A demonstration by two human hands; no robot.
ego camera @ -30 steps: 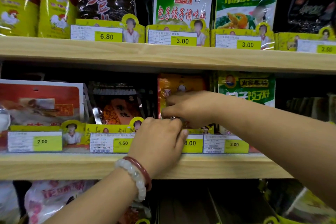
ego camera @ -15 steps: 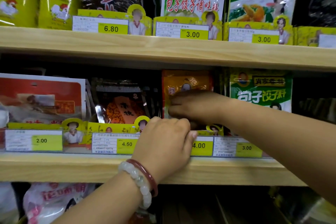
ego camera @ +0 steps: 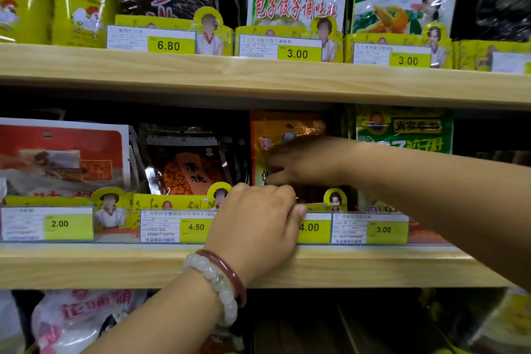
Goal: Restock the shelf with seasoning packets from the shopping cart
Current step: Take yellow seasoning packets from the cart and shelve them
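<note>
The left hand [ego camera: 255,224], in the lower centre of the frame, has its grip curled over the front rail of the middle shelf [ego camera: 115,264], knuckles forward, fingertips pressed against the price-label strip [ego camera: 178,225] just left of the 4.00 tag. Whether anything is pinched under those fingers I cannot tell. Two bracelets [ego camera: 218,282] sit on that wrist.

To its right and slightly higher, the right hand [ego camera: 301,164] reaches in from the right edge, its grip narrow, fingers bent against the face of the orange seasoning packet [ego camera: 284,126] standing upright in the centre slot of the middle shelf. It seems to hold or press the packet's front; the exact pinch is hidden by the back of the hand.

The packet stands between a dark packet [ego camera: 186,164] on its left and a green packet [ego camera: 402,132] on its right. The shopping cart is not in view.

The step in hand looks like seating the orange packet into its row behind the label strip. The next move likely calls for pushing it back until it stands square, then letting go with both hands and turning to the cart for more stock.
</note>
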